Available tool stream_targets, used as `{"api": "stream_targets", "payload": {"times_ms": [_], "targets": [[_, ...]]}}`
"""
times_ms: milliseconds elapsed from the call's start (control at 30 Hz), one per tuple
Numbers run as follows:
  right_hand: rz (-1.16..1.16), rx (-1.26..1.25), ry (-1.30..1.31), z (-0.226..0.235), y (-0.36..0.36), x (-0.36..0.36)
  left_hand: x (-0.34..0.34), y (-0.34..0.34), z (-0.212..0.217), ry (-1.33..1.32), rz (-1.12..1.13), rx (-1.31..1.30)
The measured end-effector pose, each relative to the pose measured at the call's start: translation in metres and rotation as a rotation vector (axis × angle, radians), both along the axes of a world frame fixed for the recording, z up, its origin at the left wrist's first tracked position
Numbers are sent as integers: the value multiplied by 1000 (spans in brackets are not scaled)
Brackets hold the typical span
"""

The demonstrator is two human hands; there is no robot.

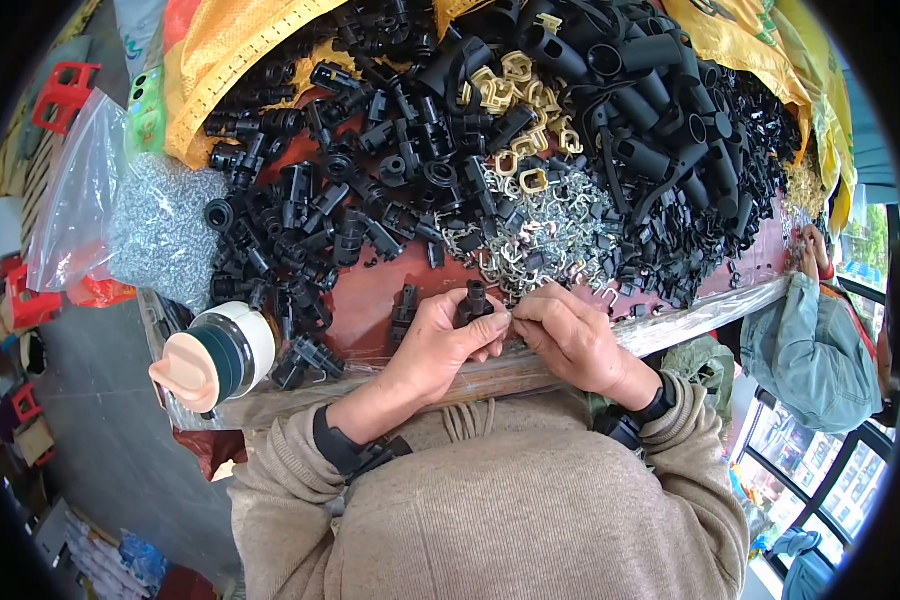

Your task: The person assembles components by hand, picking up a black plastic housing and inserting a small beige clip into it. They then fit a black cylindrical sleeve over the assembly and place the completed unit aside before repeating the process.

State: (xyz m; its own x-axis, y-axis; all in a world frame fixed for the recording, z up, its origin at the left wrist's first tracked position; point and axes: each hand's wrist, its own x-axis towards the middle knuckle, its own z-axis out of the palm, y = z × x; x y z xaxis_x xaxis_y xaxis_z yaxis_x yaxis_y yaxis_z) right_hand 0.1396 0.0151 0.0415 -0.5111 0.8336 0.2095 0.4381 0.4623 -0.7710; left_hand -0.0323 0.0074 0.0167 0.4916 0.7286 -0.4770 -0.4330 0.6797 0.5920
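Observation:
Near the table's front edge, my left hand (pixel 442 338) is closed around a black plastic fitting (pixel 476 297), whose upper end sticks up between thumb and fingers. Close beside it, my right hand (pixel 573 338) is pinched at the fingertips. What it grips, if anything, is too small to make out. Another black fitting (pixel 404 312) stands just left of my left hand. Beyond both hands lies a loose pile of small silvery bent metal clips (pixel 545 235). Black plastic fittings (pixel 355 235) are heaped to its left, and small black parts (pixel 670 250) to its right.
A cup with a peach lid (pixel 190 370) stands at the table's left corner, by a clear bag of small silvery parts (pixel 165 220). Black tubes (pixel 650 110) and yellowish clips (pixel 515 85) are piled farther back. Another person's sleeve (pixel 810 340) and hands are at the right.

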Motion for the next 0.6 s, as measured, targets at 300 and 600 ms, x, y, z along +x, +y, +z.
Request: {"api": "stream_targets", "payload": {"times_ms": [300, 600], "targets": [[22, -1, -23, 3, 3, 3, -3, 1, 0, -161, -105, -49], [40, 40, -218, 16, 5, 2, -5, -2, -3, -231, -128, -74]]}}
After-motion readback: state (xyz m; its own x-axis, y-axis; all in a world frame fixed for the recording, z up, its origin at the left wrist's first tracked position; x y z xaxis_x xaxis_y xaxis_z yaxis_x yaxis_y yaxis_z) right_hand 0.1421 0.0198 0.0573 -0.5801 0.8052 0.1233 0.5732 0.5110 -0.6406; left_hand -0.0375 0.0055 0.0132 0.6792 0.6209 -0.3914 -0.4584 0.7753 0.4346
